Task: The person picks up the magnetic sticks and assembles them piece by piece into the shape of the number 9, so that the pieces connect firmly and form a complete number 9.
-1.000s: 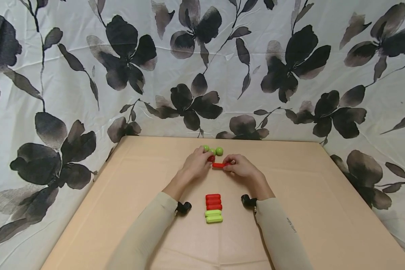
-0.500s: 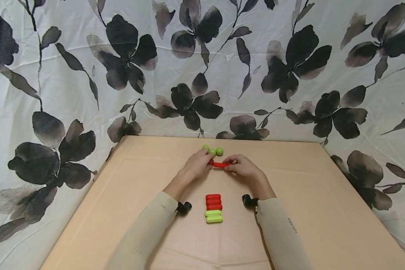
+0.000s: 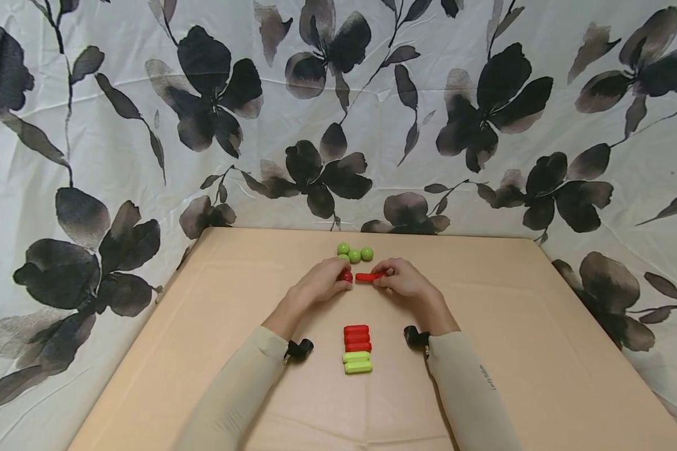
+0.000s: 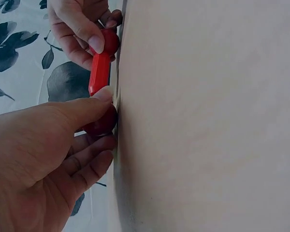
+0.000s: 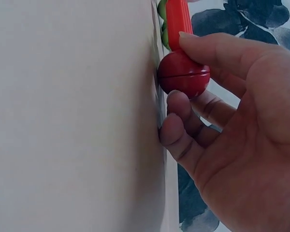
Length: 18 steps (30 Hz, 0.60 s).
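My left hand [image 3: 323,280] pinches a dark red ball [image 4: 101,122] between thumb and fingers, low over the table. Facing it, my right hand [image 3: 409,279] grips a red ribbed stick [image 3: 367,277] that carries a red ball [image 5: 183,75] at its right end. In the right wrist view the thumb presses where stick and ball meet, and a seam line runs round the ball. The head view has a small gap between the stick's free end and the left hand's ball. Just beyond my left fingers sit several green balls [image 3: 354,255], close together.
Nearer to me, between the forearms, red sticks [image 3: 357,338] and light green sticks [image 3: 358,362] lie in a column on the tan table [image 3: 231,388]. A white floral cloth [image 3: 361,113] hangs behind the table's far edge.
My left hand first brings its red ball to the stick's free end, then draws back left with it, uncovering more of the green balls. The right hand barely moves.
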### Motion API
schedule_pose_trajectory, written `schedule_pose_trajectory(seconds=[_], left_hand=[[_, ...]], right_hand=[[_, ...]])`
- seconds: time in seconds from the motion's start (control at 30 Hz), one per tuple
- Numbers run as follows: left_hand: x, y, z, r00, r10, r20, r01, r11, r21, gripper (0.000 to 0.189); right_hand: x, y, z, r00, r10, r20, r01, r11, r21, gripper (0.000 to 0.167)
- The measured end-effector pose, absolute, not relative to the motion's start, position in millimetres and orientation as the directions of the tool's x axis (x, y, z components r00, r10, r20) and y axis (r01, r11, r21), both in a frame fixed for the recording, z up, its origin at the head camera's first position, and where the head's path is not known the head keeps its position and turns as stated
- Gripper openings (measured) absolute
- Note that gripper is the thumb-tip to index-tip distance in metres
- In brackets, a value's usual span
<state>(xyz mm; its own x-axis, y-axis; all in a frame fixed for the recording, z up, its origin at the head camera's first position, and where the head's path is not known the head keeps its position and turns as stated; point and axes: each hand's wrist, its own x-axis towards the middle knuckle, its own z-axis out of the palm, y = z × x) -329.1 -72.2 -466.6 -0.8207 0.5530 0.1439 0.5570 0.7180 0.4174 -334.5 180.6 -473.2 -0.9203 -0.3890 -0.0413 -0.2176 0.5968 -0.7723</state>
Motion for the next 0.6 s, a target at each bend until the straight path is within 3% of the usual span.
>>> schedule_pose_trajectory(seconds=[0.6], left_hand=[[-329, -74, -469, -0.817, 0.547, 0.182, 0.567, 0.706, 0.425, 0.029]], right_hand=[[-332, 169, -471, -0.913, -0.406, -0.03, -0.251, 0.62, -0.743, 0.015]])
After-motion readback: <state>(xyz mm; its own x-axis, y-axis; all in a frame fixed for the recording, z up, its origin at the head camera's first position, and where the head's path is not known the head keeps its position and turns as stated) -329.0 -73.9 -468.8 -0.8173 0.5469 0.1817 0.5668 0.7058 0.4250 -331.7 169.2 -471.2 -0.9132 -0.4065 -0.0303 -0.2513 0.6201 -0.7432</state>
